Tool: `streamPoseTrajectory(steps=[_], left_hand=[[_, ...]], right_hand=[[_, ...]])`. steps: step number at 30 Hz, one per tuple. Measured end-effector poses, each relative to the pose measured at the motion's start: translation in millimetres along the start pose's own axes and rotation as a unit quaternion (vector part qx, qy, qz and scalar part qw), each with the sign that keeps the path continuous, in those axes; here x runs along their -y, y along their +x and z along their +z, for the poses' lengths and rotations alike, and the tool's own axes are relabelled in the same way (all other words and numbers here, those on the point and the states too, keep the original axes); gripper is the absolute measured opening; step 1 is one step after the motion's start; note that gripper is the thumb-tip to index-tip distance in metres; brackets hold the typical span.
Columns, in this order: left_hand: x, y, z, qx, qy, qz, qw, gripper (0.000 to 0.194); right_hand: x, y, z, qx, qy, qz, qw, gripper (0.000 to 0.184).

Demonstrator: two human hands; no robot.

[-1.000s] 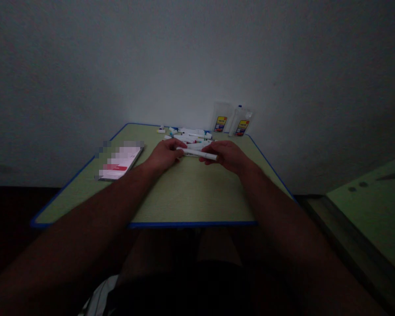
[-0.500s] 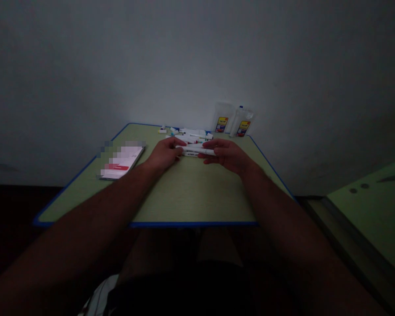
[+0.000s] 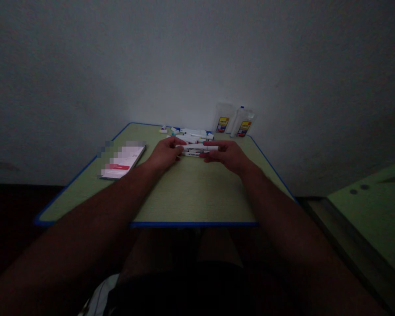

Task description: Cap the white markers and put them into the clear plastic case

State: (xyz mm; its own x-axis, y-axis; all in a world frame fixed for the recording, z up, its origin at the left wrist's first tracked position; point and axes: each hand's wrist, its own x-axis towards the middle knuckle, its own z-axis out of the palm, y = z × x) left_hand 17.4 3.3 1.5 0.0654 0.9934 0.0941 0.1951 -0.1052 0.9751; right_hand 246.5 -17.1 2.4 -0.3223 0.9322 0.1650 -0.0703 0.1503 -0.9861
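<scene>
White marker (image 3: 197, 148) held roughly level between both hands, over green table (image 3: 191, 193).
Head view: left hand (image 3: 166, 153) pinches one end, right hand (image 3: 233, 154) the other; loose pens (image 3: 191, 138) behind. Seems a two-handed gathering step; next move probably needs even grip.

Dim and grainy; the wall (image 3: 184, 79) is palest just behind the counter (image 3: 197, 193), darkening toward the corners; beneath, shadow nears black; the device screen (image 3: 127, 159) glows brightest, partly pixelated.

The right hand (image 3: 229, 153) swung the white marker (image 3: 197, 148) from its slant to nearly level! Nearside, a printed marker (image 3: 192, 154) came into clearer view.
</scene>
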Motion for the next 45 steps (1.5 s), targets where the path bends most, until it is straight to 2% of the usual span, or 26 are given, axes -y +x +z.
streamPoseTrajectory(steps=[9,15,21,27,32,45], left_hand=[[0,0,-0.5,-0.004,0.002,0.014,1.0,0.011],[0,1,-0.9,0.0,0.006,0.036,0.999,0.011],[1,0,-0.8,0.004,0.011,0.073,0.997,0.016],[-3,-5,-0.9,0.005,0.005,0.129,0.992,0.021],[-9,-10,-0.3,0.02,0.007,0.136,0.991,0.023],[-8,-9,0.0,0.034,0.005,0.139,0.99,0.024]], right_hand=[[0,1,-3,-0.029,-0.073,-0.005,0.997,0.046],[0,4,-5,-0.081,-0.116,-0.013,0.99,0.04],[-8,9,-11,-0.128,-0.18,0.011,0.975,0.03],[-7,8,-11,-0.102,-0.203,0.02,0.974,0.024],[-7,8,-10,-0.097,-0.203,0.026,0.974,0.022],[-7,7,-9,-0.091,-0.217,0.035,0.971,0.023]])
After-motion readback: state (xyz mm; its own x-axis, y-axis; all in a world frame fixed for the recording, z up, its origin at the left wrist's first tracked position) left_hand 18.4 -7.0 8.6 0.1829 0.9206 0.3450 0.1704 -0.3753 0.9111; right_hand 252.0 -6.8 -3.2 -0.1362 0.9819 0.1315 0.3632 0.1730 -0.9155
